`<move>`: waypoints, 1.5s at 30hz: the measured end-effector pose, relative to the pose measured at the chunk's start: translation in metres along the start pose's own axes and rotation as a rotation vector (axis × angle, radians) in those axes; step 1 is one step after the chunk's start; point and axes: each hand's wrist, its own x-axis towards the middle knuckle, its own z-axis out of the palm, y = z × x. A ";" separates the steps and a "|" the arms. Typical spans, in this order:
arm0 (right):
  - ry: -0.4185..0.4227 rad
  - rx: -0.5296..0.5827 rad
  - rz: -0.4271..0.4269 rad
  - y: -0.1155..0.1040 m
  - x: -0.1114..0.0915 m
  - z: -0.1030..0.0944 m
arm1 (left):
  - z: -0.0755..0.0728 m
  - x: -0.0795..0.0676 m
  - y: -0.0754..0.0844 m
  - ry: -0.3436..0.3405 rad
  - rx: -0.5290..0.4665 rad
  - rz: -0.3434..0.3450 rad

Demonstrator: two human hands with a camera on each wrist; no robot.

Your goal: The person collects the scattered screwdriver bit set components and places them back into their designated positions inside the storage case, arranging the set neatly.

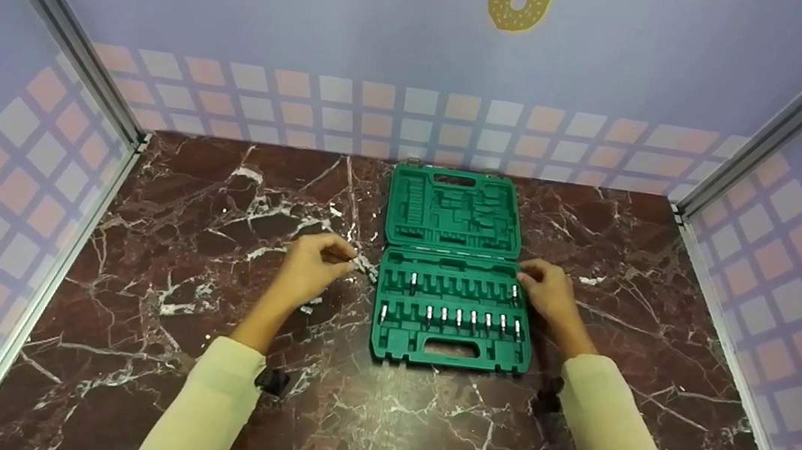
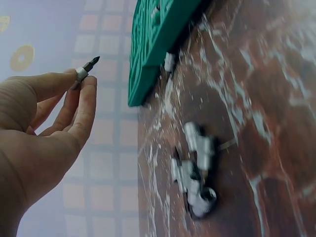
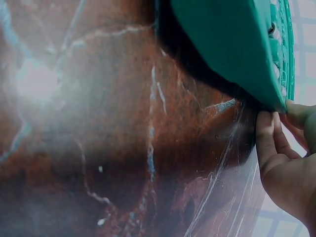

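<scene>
A green plastic tool case [image 1: 454, 299] lies open on the table, its lid folded back. Several silver bit sockets [image 1: 473, 320] stand in slots of its near half. To the left of the case, my left hand [image 1: 313, 268] pinches a bit socket [image 2: 83, 72] between thumb and fingertips; its dark pointed tip sticks out past them, above the table. My right hand [image 1: 548, 291] holds the right edge of the case near the hinge, thumb at the rim and fingers against the outer side. In the left wrist view, loose bit sockets [image 2: 195, 173] lie in a cluster on the table.
The marble-patterned table [image 1: 153, 348] has white veins that resemble small silver pieces. A single silver piece [image 2: 169, 61] lies close by the case's left side. Pale purple panels with printed squares [image 1: 375, 118] enclose the table at the back and both sides.
</scene>
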 end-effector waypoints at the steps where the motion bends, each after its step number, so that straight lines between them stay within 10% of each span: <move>1: 0.001 -0.002 -0.002 0.000 0.000 0.000 | 0.002 0.001 0.002 -0.007 0.002 0.009; 18: 0.015 -0.005 -0.007 0.000 0.001 0.000 | 0.044 0.003 0.028 -0.194 0.140 0.062; 45: 0.001 0.015 0.008 0.000 -0.001 0.000 | 0.095 0.012 0.016 -0.385 0.332 0.140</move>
